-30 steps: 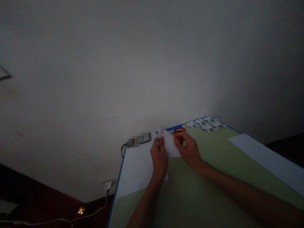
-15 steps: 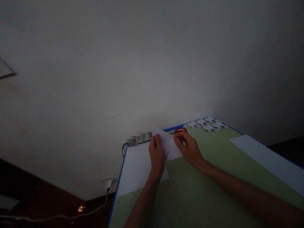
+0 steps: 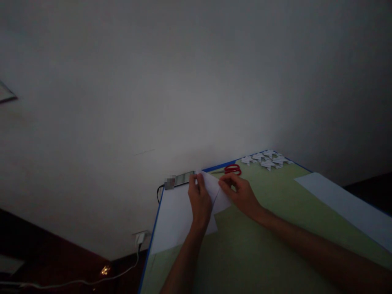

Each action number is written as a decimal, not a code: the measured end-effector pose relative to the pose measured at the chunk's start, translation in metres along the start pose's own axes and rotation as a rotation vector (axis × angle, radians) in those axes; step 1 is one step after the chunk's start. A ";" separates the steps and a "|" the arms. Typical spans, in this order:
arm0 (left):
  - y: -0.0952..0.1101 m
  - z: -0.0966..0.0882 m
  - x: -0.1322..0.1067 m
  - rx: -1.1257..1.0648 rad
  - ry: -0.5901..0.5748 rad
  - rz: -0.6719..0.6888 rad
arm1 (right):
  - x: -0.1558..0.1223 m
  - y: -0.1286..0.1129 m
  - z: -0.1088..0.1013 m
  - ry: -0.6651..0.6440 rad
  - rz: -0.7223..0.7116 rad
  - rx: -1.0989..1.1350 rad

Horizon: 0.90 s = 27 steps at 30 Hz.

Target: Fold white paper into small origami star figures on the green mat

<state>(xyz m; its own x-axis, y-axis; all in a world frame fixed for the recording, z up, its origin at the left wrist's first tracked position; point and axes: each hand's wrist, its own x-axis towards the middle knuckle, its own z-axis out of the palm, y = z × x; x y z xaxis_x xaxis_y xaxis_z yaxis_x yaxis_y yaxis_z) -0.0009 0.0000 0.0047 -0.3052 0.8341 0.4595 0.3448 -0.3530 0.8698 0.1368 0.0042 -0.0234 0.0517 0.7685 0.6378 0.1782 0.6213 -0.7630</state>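
Observation:
A white sheet of paper, creased on a diagonal, is held up between my two hands over the table. My left hand grips its left side, fingers closed on it. At its right corner, the thumb and forefinger of my right hand pinch the edge. Under and left of my left hand lies another white sheet on the green tabletop. Red-handled scissors rest just beyond my right hand.
Several folded paper figures lie at the far right corner. A long white paper runs along the right edge. A phone-like device with a black cable sits at the back left. A wall stands directly behind the table.
My right hand has moved slightly left and down, bringing the paper's right corner inward. The paper's top has lowered, and more of the scissors shows.

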 end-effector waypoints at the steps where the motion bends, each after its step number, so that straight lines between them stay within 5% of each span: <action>1: 0.000 0.000 0.000 0.004 0.004 0.007 | 0.000 0.000 0.000 -0.001 0.007 0.004; 10: -0.008 -0.001 0.010 -0.109 0.009 -0.005 | 0.004 0.004 -0.005 -0.017 0.008 -0.034; 20: -0.003 -0.006 0.010 0.110 0.130 0.063 | 0.000 -0.002 -0.002 -0.096 -0.042 -0.068; 27: 0.002 -0.008 0.008 0.058 0.116 0.053 | -0.002 -0.004 0.000 -0.131 -0.073 -0.073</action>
<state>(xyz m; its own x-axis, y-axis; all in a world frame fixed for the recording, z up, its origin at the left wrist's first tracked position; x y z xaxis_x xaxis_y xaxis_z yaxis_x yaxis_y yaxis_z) -0.0097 0.0028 0.0113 -0.3849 0.7588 0.5254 0.4129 -0.3676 0.8333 0.1363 -0.0001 -0.0219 -0.0921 0.7382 0.6682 0.2476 0.6670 -0.7027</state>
